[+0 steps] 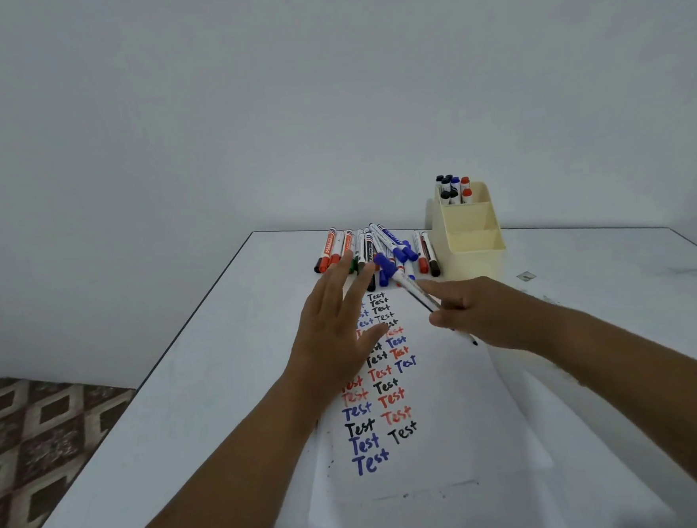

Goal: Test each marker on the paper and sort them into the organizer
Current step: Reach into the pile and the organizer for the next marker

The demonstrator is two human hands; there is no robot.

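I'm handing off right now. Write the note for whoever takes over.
Right hand grips a blue-capped marker, cap still on. Left hand is open, fingers spread over the paper.
Untested markers lie in a pile at the table's far edge. The organizer holds several markers in its back compartment.
Done: many "Test" marks in black, red and blue.
Left: test the held marker, sort it, then work through the pile.

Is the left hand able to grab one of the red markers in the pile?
Probably yes. The left hand is open, holds nothing, and its fingertips already reach the near edge of the marker pile, right by the red markers. Nothing lies between them.
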